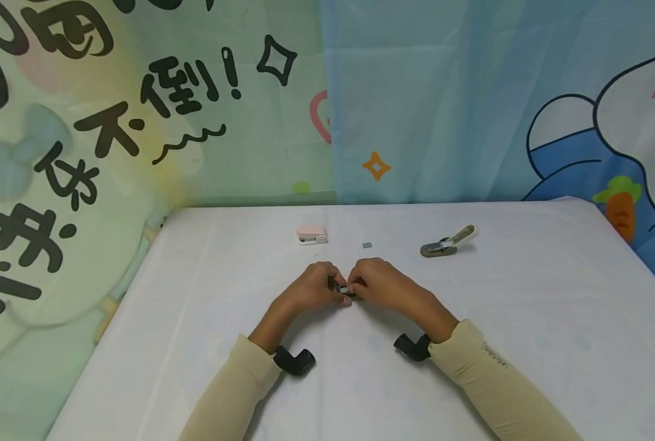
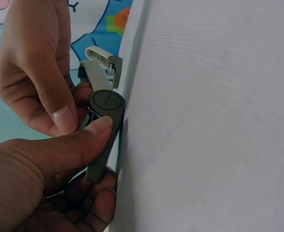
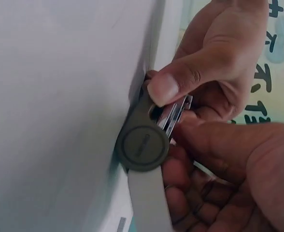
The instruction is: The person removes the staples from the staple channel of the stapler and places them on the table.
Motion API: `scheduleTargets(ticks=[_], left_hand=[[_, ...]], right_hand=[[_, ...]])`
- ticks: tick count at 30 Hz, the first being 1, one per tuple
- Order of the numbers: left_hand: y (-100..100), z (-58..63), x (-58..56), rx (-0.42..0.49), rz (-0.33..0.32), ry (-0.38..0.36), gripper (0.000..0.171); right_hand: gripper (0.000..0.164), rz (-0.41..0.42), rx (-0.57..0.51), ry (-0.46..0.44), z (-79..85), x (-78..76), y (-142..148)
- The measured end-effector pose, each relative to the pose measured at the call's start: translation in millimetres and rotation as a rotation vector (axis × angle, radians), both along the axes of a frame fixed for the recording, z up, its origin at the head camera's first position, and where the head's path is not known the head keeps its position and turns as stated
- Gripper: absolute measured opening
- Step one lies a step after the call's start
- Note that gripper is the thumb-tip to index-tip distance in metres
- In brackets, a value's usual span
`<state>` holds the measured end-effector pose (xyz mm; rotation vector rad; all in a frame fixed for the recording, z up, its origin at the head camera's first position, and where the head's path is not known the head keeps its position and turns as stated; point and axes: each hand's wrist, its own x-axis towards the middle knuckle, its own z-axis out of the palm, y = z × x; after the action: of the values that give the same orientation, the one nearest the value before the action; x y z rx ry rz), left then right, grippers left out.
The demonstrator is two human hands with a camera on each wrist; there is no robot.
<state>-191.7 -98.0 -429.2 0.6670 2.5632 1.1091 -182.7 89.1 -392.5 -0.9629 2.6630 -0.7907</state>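
Between both hands, close over the white tabletop, is a small olive stapler (image 1: 345, 290), its round pivot end showing in both wrist views. Its pale lever (image 3: 149, 198) is swung far back, baring the metal magazine (image 3: 173, 116). My left hand (image 1: 316, 285) grips the olive body, thumb laid along its side and fingers curled beneath. From the other side my right hand (image 1: 385, 283) pinches with curled fingers at the bared magazine; I cannot tell whether a small piece is between its fingertips, which are partly hidden.
Beyond the hands on the white table (image 1: 526, 343) lie a pink stapler (image 1: 312, 235), a small grey strip of staples (image 1: 367, 245) and, further right, another olive stapler (image 1: 447, 242) with its pale lever raised. A printed curtain (image 1: 415, 110) hangs behind the table's far edge.
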Motion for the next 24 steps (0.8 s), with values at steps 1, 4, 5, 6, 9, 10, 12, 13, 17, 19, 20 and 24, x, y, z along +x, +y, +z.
scheduleTargets(ticks=[1, 4, 5, 6, 9, 10, 12, 13, 17, 19, 20, 24], left_hand=[[0.0, 0.4, 0.2, 0.000, -0.001, -0.002, 0.020], [0.1, 0.8, 0.5, 0.001, 0.002, -0.012, 0.021], [0.1, 1.1, 0.6, 0.002, 0.003, -0.014, 0.021], [0.0, 1.3, 0.7, 0.002, 0.003, -0.016, 0.021], [-0.1, 2.0, 1.0, -0.002, 0.003, -0.012, 0.021], [-0.4, 2.1, 1.0, -0.003, 0.004, -0.012, 0.021], [-0.9, 2.4, 0.9, -0.004, 0.006, -0.013, 0.021], [-1.2, 2.6, 0.9, -0.004, 0.007, -0.013, 0.022], [-1.6, 3.0, 0.9, -0.002, 0.010, -0.015, 0.022], [-1.7, 2.8, 0.9, 0.001, 0.010, -0.014, 0.022], [-1.6, 2.6, 0.9, 0.002, 0.011, -0.016, 0.022], [-0.4, 0.6, 0.5, 0.003, 0.005, -0.009, 0.021]], right_hand=[[0.013, -0.015, 0.018, 0.002, 0.5, -0.2, -1.3], [0.012, -0.054, 0.063, -0.005, 2.6, 0.3, -3.6], [0.011, -0.067, 0.071, -0.015, 3.3, 0.6, -4.1], [0.011, -0.074, 0.076, -0.023, 3.7, 0.7, -4.5], [0.011, -0.082, 0.068, -0.056, 4.7, 1.5, -4.9], [0.010, -0.078, 0.064, -0.061, 4.9, 1.6, -5.0], [0.009, -0.078, 0.054, -0.071, 5.2, 1.9, -5.3], [0.008, -0.078, 0.051, -0.072, 5.1, 2.0, -5.4], [0.006, -0.093, 0.060, -0.067, 5.2, 2.0, -6.4], [0.008, -0.098, 0.074, -0.059, 4.4, 1.8, -7.2], [0.008, -0.099, 0.080, -0.057, 4.2, 1.7, -7.6], [0.009, -0.112, 0.098, -0.063, 2.7, 4.0, -8.9]])
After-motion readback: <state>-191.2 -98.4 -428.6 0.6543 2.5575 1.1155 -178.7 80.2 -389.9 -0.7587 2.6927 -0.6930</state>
